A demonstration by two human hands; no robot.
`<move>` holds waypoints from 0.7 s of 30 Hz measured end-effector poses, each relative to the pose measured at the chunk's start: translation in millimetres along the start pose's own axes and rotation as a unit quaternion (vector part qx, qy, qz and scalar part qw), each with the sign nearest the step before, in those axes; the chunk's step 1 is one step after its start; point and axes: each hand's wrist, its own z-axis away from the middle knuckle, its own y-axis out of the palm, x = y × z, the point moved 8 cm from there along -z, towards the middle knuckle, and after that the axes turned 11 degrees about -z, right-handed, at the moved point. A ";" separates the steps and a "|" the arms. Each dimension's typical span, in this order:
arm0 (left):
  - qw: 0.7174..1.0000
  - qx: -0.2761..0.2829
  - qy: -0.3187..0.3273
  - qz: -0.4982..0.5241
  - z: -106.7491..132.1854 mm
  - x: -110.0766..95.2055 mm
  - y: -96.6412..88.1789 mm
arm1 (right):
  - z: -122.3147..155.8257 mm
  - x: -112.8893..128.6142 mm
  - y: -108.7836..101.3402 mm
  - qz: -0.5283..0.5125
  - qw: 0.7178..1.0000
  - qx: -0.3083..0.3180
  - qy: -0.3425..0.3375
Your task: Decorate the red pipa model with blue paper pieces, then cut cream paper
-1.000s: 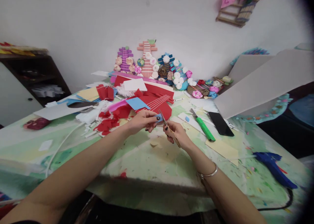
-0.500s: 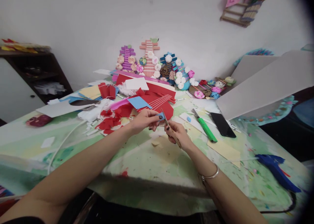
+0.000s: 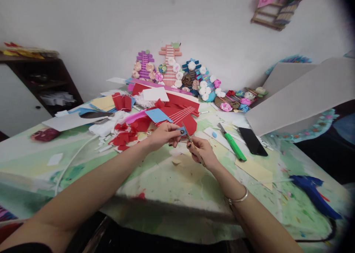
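Note:
My left hand (image 3: 168,135) pinches a small piece of blue paper (image 3: 183,130) between thumb and fingers. Closed around the handles of a pair of scissors (image 3: 188,135) is my right hand (image 3: 203,151). The scissor blades point up and away, right at the edge of the blue piece. Behind my hands lies a red pipa-shaped cutout (image 3: 185,120) strung with white lines. A larger blue sheet (image 3: 158,115) rests on it. A small blue scrap (image 3: 214,134) sits on a white strip to the right.
Red paper scraps (image 3: 124,134) pile up at left. A green utility knife (image 3: 235,146), a black phone (image 3: 253,141) and a blue glue gun (image 3: 316,195) lie at right. Decorated lute-shaped crafts (image 3: 170,68) lean on the wall. A white cable (image 3: 69,163) crosses the left side.
The view has shifted very slightly. Both hands keep nearly the same pose, with the scissors still at the blue paper's edge.

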 end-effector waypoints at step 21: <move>1.000 0.000 -0.005 0.012 -0.6 5.3 -1.1 | 1.8 5.7 -2.2 -0.011 1.000 -0.016 -0.011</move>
